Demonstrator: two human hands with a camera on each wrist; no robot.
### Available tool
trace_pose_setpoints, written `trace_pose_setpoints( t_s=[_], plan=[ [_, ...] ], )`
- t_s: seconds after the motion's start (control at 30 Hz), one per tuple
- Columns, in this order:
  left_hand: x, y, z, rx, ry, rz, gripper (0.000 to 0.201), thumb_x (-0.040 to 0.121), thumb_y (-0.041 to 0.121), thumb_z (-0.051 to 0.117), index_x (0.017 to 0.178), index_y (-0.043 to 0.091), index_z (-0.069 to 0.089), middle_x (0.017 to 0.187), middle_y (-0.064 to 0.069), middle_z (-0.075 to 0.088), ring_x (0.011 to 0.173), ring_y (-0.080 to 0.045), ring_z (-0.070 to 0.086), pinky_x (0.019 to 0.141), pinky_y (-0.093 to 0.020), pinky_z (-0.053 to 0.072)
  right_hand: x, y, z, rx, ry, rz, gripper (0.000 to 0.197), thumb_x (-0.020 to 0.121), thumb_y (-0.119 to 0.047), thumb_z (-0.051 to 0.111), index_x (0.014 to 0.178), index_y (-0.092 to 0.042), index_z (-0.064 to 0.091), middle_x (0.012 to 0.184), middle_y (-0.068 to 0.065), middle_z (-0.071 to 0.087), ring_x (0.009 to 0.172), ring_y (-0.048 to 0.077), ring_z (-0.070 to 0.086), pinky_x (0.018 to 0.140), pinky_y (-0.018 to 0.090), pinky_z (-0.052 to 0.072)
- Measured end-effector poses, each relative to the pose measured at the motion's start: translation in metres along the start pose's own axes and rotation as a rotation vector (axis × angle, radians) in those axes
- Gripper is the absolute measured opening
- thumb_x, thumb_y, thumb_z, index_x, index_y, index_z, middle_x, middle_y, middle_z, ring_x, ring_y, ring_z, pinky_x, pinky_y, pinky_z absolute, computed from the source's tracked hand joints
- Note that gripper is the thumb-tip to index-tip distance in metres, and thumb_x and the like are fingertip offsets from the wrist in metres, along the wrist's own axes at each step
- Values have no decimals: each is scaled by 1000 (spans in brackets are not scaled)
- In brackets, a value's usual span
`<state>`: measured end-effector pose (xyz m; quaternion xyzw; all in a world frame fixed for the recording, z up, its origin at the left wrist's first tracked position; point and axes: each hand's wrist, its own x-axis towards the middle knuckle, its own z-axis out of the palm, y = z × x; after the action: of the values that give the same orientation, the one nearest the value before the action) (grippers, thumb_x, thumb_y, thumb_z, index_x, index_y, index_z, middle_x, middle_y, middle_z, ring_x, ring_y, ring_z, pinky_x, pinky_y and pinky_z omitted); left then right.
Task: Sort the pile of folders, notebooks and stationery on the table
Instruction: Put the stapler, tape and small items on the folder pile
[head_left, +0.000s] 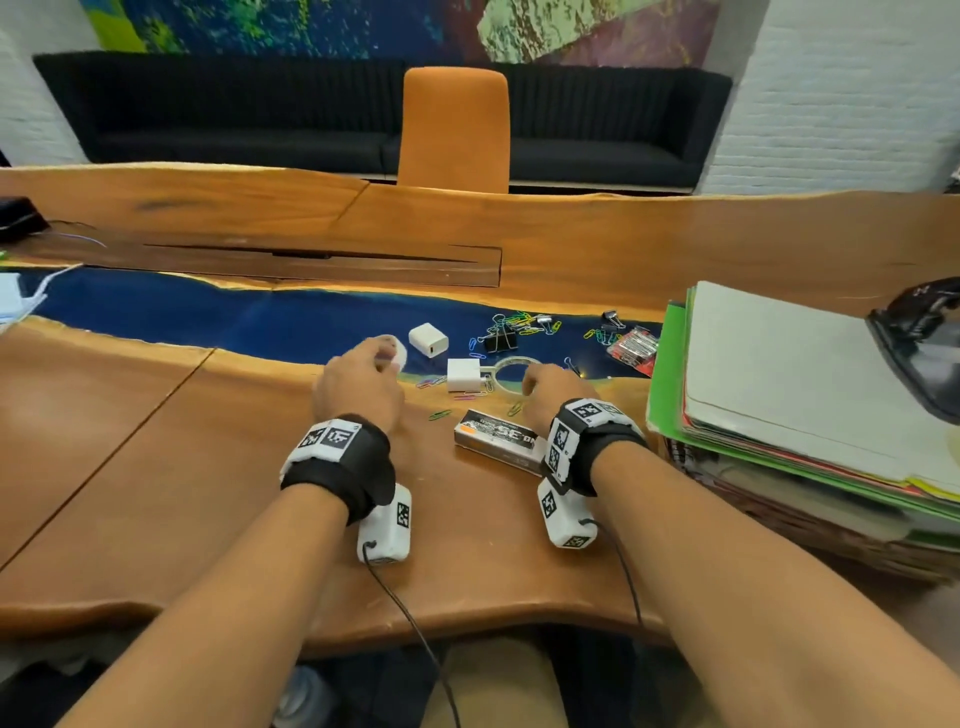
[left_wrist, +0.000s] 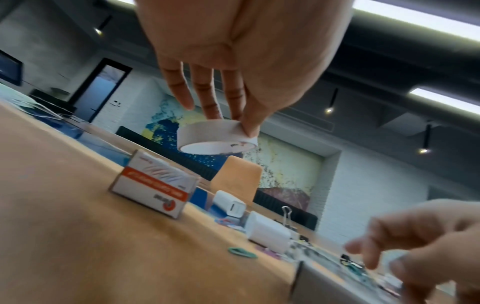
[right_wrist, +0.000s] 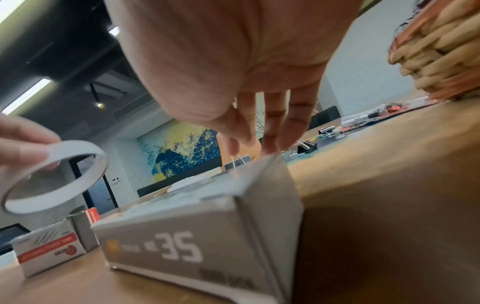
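Left arm: stretched forward over the wooden table, the left hand raised, palm down.
Left hand: fingertips and thumb pinch a white tape roll by its rim, holding it clear of the table above a small red-and-white box.
Right arm: extended beside it, the right hand low over the table edge.
Right hand: fingers point down, loosely spread, behind a grey box marked "35"; whether they touch anything cannot be told.
Head view only: a folder stack at the right, scattered coloured paper clips, a clear tape ring just ahead of the right hand, two white chargers.
Right wrist view only: a wicker basket at the right.
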<state>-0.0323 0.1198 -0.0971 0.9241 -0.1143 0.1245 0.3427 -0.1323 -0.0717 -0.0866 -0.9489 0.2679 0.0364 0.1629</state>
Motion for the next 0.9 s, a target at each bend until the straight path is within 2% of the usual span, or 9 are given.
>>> trace_pose_setpoints(
  t_s=[0.13, 0.23, 0.33, 0.5, 0.6, 0.67, 0.77, 0.83, 0.9],
  plan=[
    [-11, 21, 6, -23, -94, 153, 10, 89, 32, 65, 98, 35, 69, 97, 9, 71, 95, -17, 62, 84, -40, 53, 10, -7, 10, -18, -107, 17, 23, 92, -13, 47, 105, -11, 66, 95, 6, 66, 84, 25, 63, 74, 33, 53],
    [-21, 34, 11, -24, -174, 222, 8, 89, 31, 67, 96, 33, 70, 97, 8, 71, 94, -16, 62, 84, -38, 53, 8, -7, 11, -34, -110, 44, 19, 93, -14, 46, 80, -9, 60, 72, 5, 58, 63, 20, 56, 63, 30, 49],
    [-32, 43, 14, -45, -261, 238, 7, 88, 28, 68, 93, 32, 71, 93, 11, 69, 91, -14, 62, 84, -34, 53, 0, -7, 7, -28, -95, 38, 25, 94, -12, 48, 69, -13, 48, 72, 5, 56, 60, 18, 51, 59, 29, 45],
    [-52, 51, 23, 59, -456, 315, 10, 88, 24, 69, 95, 31, 71, 96, 13, 67, 94, -11, 61, 79, -27, 48, -10, -4, -9, 81, -33, 6, 24, 92, -7, 47, 68, -11, 50, 68, 5, 55, 63, 23, 54, 55, 28, 41],
    [-57, 57, 22, 74, -455, 305, 22, 90, 30, 66, 112, 29, 68, 114, 8, 68, 104, -13, 59, 85, -28, 46, -20, -12, -24, 141, 15, -36, 26, 94, -11, 47, 68, -11, 49, 68, 5, 52, 68, 27, 55, 58, 30, 40],
    [-54, 64, 18, -11, -389, 267, 43, 91, 28, 65, 132, 29, 55, 131, 2, 60, 116, -19, 56, 96, -36, 47, -29, -18, -34, 177, 46, -80, 27, 94, -15, 49, 67, -10, 50, 68, 5, 53, 69, 27, 56, 59, 30, 41],
    [-43, 80, 7, -168, -327, 276, 72, 88, 14, 66, 149, 31, 33, 150, -5, 39, 131, -25, 45, 108, -46, 40, -45, -26, -54, 164, 114, -175, 36, 95, -20, 50, 60, -12, 46, 59, 4, 47, 54, 20, 46, 50, 26, 31],
    [-38, 91, -1, -138, -358, 300, 65, 88, 9, 61, 146, 29, 41, 148, -8, 42, 131, -27, 45, 109, -43, 39, -56, -29, -67, 145, 165, -225, 38, 94, -20, 53, 57, -11, 49, 54, 4, 46, 49, 19, 43, 47, 26, 29],
    [-33, 98, -5, -70, -344, 295, 40, 90, 10, 55, 125, 27, 61, 125, -9, 61, 117, -28, 55, 100, -42, 46, -65, -28, -77, 141, 180, -255, 32, 92, -20, 56, 63, -8, 58, 56, 5, 50, 52, 21, 46, 47, 25, 31]
  ],
)
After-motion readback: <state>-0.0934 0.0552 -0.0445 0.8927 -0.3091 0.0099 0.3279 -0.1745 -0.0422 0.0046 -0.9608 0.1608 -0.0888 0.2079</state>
